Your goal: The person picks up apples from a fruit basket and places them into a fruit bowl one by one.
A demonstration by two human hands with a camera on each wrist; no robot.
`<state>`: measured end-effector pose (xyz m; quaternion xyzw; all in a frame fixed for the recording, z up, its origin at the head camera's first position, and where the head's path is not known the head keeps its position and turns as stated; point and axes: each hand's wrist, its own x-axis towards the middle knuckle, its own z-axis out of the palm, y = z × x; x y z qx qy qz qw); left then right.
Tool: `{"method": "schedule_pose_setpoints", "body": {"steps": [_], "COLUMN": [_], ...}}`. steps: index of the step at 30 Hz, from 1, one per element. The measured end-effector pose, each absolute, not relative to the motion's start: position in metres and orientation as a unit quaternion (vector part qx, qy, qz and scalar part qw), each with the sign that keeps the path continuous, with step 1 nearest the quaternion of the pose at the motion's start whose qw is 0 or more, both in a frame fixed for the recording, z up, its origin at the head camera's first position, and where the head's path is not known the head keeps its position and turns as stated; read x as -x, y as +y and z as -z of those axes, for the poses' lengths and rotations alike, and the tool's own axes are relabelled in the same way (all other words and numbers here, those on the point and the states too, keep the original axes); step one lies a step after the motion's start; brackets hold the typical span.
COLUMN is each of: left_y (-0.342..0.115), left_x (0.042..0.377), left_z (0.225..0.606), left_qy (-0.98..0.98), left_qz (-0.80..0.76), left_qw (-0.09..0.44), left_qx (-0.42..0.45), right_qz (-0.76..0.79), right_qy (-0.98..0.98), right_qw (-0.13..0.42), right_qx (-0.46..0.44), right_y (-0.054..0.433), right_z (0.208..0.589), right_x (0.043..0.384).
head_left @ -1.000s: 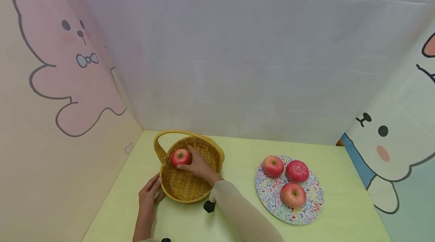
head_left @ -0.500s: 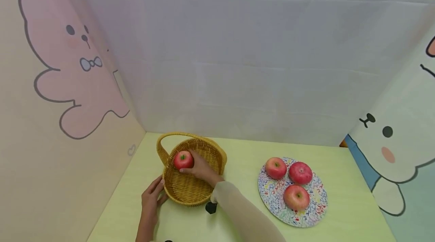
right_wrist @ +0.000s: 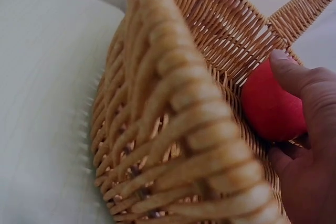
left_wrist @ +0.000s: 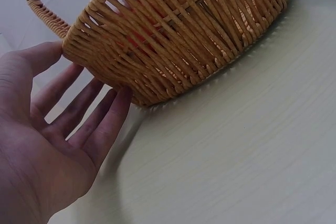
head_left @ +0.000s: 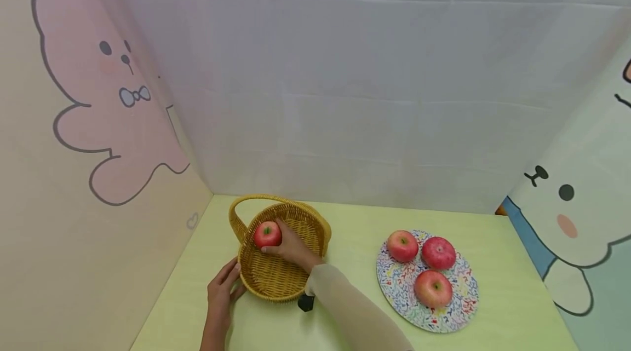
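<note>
A red apple (head_left: 268, 234) sits inside a woven wicker basket (head_left: 276, 280), near its left wall. My right hand (head_left: 294, 247) reaches into the basket and grips this apple, thumb on the near side; the right wrist view shows the thumb (right_wrist: 291, 74) across the red apple (right_wrist: 270, 103). Against the basket's left outer side rests my left hand (head_left: 220, 291). In the left wrist view its fingers (left_wrist: 107, 124) are extended and touch the basket wall (left_wrist: 173, 40), with the thumb at the rim.
A round plate (head_left: 394, 296) with a colourful speckled pattern lies to the right, bearing three apples (head_left: 433, 288). The basket's tall handle (head_left: 236, 219) arches on its far left. Cloth walls with cartoon animals enclose the pale yellow-green table (head_left: 355, 241) at the back and sides.
The whole head view has shifted slightly. My right hand still holds the apple in the basket, and my left hand stays against the basket's side.
</note>
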<state>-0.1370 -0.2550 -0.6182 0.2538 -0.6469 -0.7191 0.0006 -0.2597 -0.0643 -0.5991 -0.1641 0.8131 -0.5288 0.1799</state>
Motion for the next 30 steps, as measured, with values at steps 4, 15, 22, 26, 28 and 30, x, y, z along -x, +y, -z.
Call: {"method": "schedule_pose_setpoints", "body": {"steps": [4, 15, 22, 26, 28, 30], "left_y": [-0.2547, -0.2531, -0.2535, -0.255, -0.2554, -0.2564], "left_x": [0.1362, 0.1356, 0.1413, 0.1378, 0.1365, 0.1371], "left_z": [0.6182, 0.6157, 0.616, 0.6202, 0.6206, 0.62], "left_qy": [-0.645, -0.649, -0.652, -0.658, -0.66, -0.66], "left_qz": [0.719, 0.718, 0.718, 0.708, 0.705, 0.706], "left_qw": [-0.001, 0.015, 0.017, 0.005, 0.002, 0.004], "left_qx": [-0.259, -0.251, -0.244, -0.256, -0.259, -0.256], "right_qz": [0.528, 0.514, 0.507, 0.508, 0.512, 0.511], "right_qy": [0.814, 0.824, 0.833, 0.832, 0.83, 0.831], "right_qw": [0.17, 0.15, 0.105, 0.112, 0.112, 0.106], "right_qx": [0.172, 0.186, 0.194, 0.192, 0.192, 0.195], "right_y": [-0.0652, -0.0662, -0.0649, -0.0626, -0.062, -0.0625], "right_z": [0.6021, 0.6016, 0.5978, 0.5985, 0.5977, 0.5964], "right_x": [0.2596, 0.2597, 0.2631, 0.2576, 0.2554, 0.2553]}}
